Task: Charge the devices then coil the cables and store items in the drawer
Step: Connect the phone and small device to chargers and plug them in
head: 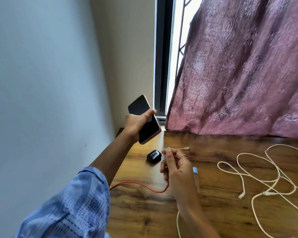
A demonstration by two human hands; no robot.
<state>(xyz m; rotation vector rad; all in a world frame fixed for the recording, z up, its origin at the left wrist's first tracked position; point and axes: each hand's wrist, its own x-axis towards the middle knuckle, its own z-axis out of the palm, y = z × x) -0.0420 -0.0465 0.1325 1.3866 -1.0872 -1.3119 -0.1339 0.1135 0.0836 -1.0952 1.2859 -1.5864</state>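
Left hand (136, 123) grips a black slab phone (144, 117) above the wooden tabletop's (213, 212) far-left corner; right hand (176, 170) pinches a white cable plug (167, 149).

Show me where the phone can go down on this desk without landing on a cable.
Bare wood lies along the back edge of the desk, between the curtain and the white cables. The near edge, below the red cable, is also free. It is crowded on the right, with white loops, and around the black earbud case.
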